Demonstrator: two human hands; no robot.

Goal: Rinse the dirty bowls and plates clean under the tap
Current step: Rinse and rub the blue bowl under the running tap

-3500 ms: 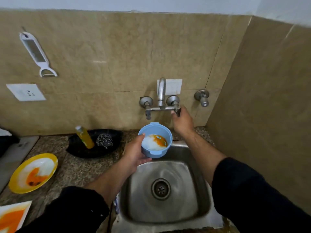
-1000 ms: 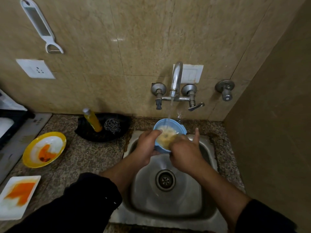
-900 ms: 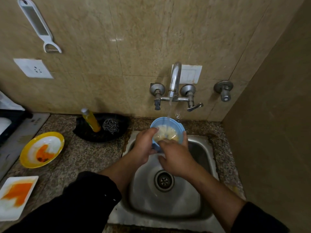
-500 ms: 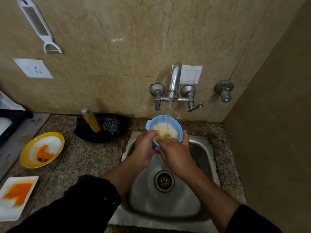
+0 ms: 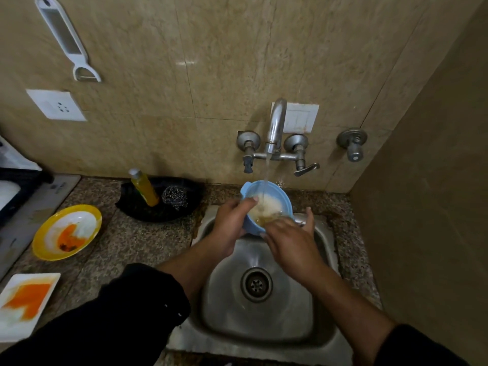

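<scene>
Nearest the camera, two forearms in pushed-up black sleeves reach forward over the steel sink (image 5: pixel 264 336), whose round drain (image 5: pixel 256 284) shows between them. The left arm comes in from the lower left, wrist straight, and the left hand (image 5: pixel 230 226) wraps the near left side of the blue bowl (image 5: pixel 284 200), thumb hooked over the rim and fingers curled under its base, a firm hold. The right arm angles in from the lower right; the right hand (image 5: pixel 287 240) lies palm down at the bowl's near edge, fingers dipping into the cloudy water inside, thumb raised beside the rim. Whether it grips the bowl or only rubs it cannot be told.

The bowl is held above the back of the sink, tilted toward the person, right under the tap (image 5: pixel 274 128), whose thin stream falls into it.

On the speckled counter to the left lie a white square plate (image 5: pixel 25 305) smeared orange, then a yellow plate (image 5: pixel 67 231) with an orange stain, and farther back a black tray (image 5: pixel 158 204) holding a yellow bottle (image 5: pixel 144 188) and a steel scrubber (image 5: pixel 174 198).
</scene>
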